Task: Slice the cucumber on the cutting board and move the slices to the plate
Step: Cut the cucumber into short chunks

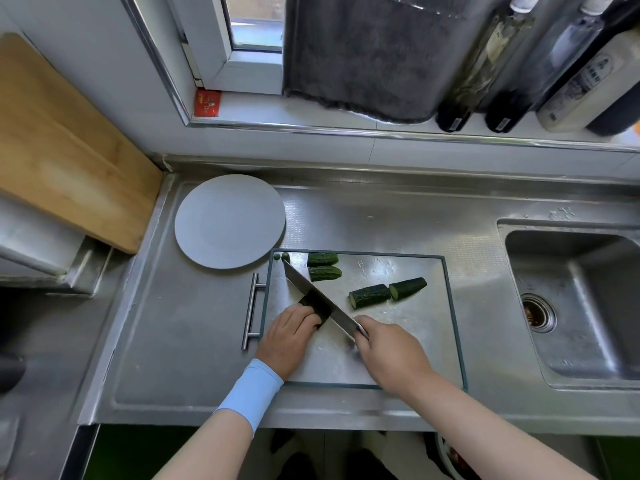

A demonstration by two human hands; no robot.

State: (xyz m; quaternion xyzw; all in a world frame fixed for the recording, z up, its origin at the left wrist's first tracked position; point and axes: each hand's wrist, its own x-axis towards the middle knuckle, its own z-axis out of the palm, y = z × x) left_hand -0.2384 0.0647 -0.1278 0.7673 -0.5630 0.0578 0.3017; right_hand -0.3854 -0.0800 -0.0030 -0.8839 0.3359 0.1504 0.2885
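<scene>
**Knife over cucumber, plate bare**

We noted the left hand point(290, 336) curled over a cucumber piece point(317, 308) at the near-left of the cutting board point(398, 341), fingers pressing it down. Right hand point(388, 353) was wrapped around the knife point(313, 294) handle, blade slanting across that piece. Four other cucumber chunks point(369, 295) lay loose on the board, two left, two right. The plate point(228, 221) sat on the steel surface point(194, 341), just beyond the board's far-left corner.
</scene>
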